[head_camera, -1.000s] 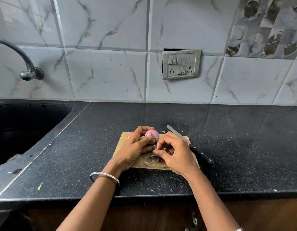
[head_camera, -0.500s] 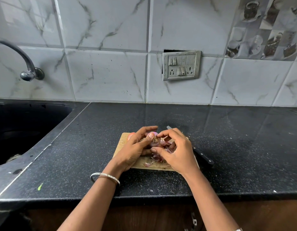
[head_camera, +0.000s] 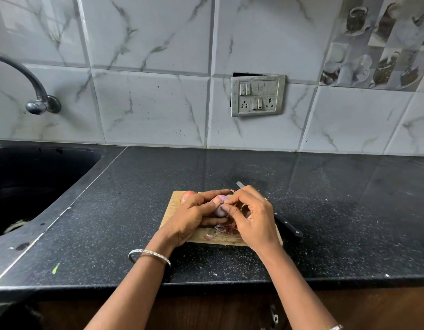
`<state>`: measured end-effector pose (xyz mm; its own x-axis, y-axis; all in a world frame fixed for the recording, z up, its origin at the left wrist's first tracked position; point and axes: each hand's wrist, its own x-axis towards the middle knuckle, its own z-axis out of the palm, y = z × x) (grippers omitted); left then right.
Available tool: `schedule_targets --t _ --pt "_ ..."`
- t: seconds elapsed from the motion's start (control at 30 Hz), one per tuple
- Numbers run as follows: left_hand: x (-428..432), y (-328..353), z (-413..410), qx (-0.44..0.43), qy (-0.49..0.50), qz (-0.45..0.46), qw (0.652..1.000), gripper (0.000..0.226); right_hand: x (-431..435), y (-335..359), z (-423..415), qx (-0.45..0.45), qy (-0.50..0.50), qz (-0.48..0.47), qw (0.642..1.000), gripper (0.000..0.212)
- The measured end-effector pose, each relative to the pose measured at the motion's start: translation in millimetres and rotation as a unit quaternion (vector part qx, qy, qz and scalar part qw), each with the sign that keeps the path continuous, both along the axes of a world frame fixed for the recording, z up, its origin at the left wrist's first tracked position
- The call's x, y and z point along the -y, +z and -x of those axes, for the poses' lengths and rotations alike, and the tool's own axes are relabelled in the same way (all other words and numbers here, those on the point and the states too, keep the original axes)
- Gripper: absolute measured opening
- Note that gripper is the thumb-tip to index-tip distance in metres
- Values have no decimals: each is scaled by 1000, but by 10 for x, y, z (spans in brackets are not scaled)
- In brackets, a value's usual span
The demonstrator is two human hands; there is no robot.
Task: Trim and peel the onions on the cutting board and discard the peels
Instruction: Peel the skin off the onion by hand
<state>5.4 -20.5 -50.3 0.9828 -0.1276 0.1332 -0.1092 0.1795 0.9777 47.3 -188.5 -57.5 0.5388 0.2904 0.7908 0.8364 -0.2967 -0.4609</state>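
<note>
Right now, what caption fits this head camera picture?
Both hands peel an onion over the cutting board.

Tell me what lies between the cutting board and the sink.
Head view: only bare black countertop lies between the cutting board and the sink. The one green scrap sits nearer the counter's front edge, off that stretch.

Home kitchen: black granite counter w/ sink, wall tap, marble tiles, switchboard.

A tap curves over the sink; a switchboard sits on the wall.
</note>
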Motion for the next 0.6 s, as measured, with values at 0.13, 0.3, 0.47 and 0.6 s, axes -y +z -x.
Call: schedule_targets --t 0.13,0.3,0.47,0.6 --pt "2 -3 7 18 -10 -6 1000 31 -31 -5 -4 -10 -16 7 1000 7" --pt "8 0 17 28 -9 1 1000 31 -70 -11 -14 -54 -15 6 998 8" --pt "-2 -11 13 26 14 9 1000 31 -37 -12 -59 -126 -27 -45 991 12" --pt "17 -6 48 42 45 9 998 35 2 -57 -99 -108 -92 -47 989 14"
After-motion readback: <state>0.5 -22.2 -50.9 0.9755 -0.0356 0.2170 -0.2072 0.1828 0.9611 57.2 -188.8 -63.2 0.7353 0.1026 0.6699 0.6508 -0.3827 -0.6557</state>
